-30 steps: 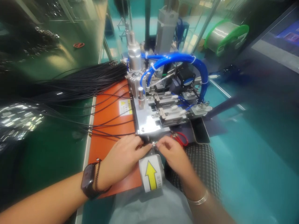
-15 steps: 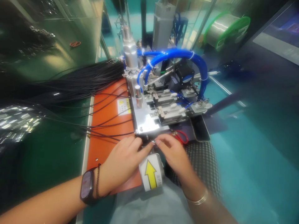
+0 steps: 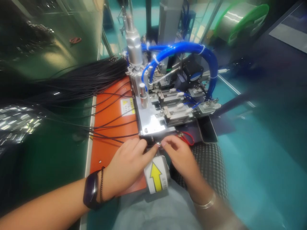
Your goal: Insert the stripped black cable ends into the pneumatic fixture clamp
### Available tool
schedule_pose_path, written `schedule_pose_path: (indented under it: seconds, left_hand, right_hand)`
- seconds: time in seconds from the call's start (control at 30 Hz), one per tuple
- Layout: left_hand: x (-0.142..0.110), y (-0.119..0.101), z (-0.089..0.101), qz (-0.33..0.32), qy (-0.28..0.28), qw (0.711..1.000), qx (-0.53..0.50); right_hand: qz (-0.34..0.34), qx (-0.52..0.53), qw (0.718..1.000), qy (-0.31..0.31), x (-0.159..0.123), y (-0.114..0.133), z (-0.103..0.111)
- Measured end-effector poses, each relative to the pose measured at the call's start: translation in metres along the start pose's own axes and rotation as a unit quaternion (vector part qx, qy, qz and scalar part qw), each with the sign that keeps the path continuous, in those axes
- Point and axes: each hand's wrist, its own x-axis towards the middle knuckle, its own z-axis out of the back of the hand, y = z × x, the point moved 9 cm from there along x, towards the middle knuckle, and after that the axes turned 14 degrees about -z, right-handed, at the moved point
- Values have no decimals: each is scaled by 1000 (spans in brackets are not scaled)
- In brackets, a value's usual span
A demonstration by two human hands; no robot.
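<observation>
My left hand [image 3: 127,164] and my right hand [image 3: 179,155] meet at the front edge of a small metal machine [image 3: 158,115]. Their fingertips pinch a tiny metal piece [image 3: 158,144] between them, right under the machine's steel plate. A black cord [image 3: 112,135] runs from the left across the orange mat [image 3: 107,127] toward my left fingers. Whether that cord joins the piece is hidden by my fingers. A label with a yellow arrow [image 3: 156,175] sits just below both hands.
A thick bundle of black cords [image 3: 79,80] lies on the green bench at the left. Blue air hoses [image 3: 182,52] arch over the machine. A dark metal tray [image 3: 208,129] and a red wire loop [image 3: 188,137] sit at its right. A green wire spool [image 3: 242,22] stands behind.
Both hands have stayed pinched together at the machine's front edge. The view has shifted slightly, and nothing has been picked up or let go.
</observation>
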Motion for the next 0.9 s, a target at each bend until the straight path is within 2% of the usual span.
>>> schedule_pose_path:
  seconds: [0.13,0.4,0.57,0.67,0.8,0.9]
  left_hand:
    - [1,1,0,1,5,1000,-5]
    - [6,-1,-4,12,64,998,14]
    - [11,-2,-2,12,85,996,32]
    - [7,0,-2,5,55,998,9]
    - [-1,3,2,-12,-12,1000,-14]
    - [-2,4,6,-19,-38,999,-17]
  right_hand:
    - [14,-19,1000,-4,0,2,0]
    - [17,-18,1000,-3,1,3,0]
    - [-25,28,998,46,11,-14,-10]
    - [-26,48,997,60,13,-17,-13]
    - [58,-8,997,51,7,3,-9]
    - [86,-56,994,36,4,11,-6]
